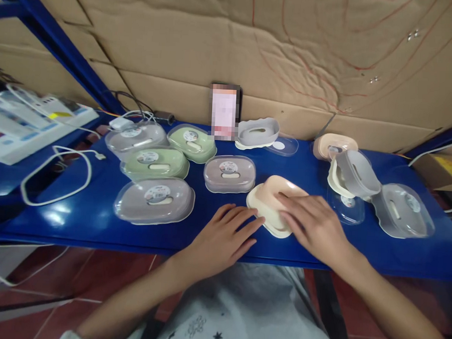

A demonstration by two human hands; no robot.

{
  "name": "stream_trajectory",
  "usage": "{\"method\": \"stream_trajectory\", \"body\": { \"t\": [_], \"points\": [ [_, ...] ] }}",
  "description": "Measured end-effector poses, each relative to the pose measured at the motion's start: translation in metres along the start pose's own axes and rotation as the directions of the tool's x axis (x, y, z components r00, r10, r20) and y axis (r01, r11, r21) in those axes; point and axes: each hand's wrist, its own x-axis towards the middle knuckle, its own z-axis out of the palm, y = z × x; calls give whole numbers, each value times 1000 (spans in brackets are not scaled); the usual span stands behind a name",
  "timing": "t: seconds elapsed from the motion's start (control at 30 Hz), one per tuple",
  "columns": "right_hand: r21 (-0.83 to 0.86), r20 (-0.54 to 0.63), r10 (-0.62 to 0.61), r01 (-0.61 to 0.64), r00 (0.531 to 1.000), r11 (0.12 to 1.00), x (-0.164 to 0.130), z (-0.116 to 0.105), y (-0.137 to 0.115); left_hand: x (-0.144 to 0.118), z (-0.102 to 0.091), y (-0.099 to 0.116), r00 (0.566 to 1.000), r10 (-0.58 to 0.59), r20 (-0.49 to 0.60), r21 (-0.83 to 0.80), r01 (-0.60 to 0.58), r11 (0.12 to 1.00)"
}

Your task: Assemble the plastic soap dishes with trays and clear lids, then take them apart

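In front of me on the blue table lies a cream soap dish base (272, 219), with a peach soap dish tray (275, 187) tilted over its far side. My right hand (313, 221) grips the peach tray from the right, its fingers reaching into it; the thumb is near the cream base. Fingers outstretched and slightly spread, my left hand (226, 234) touches the left edge of the cream base with its fingertips and holds nothing. Just beyond the left hand sits a lidded mauve-grey soap dish (229, 174) with a round sticker on its clear lid.
Several lidded soap dishes, such as a green one (155, 164) and a grey one (155, 201), stand at left. At right are a loose grey tray (360, 173), a clear lid (346, 209) and another grey dish (404, 210). A phone (224, 112) leans against cardboard; a white cable (56, 202) loops at left.
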Motion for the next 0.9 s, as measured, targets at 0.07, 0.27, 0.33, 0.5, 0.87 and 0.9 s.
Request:
{"method": "stream_trajectory", "body": {
  "t": [0.07,0.27,0.33,0.5,0.87,0.9],
  "points": [
    [-34,55,7,-5,998,999,2,5,-24,-1,-1,0,996,59,-67,-9,-60,998],
    [-77,102,-51,59,993,995,-2,15,-51,-31,-31,-1,955,79,-285,100,-53,994],
    [-24,111,-57,60,992,998,-7,18,-47,-54,-44,-8,946,-64,-319,197,133,971],
    [76,152,-119,108,981,991,-21,26,-43,-105,-49,-35,864,-349,-363,378,479,792],
    [-28,40,43,-42,998,999,60,13,55,-49,-23,-8,982,-103,-160,20,108,994],
    [-71,57,97,-93,994,993,75,20,68,-42,-22,-5,992,-69,-105,11,71,997]
  ]
}}
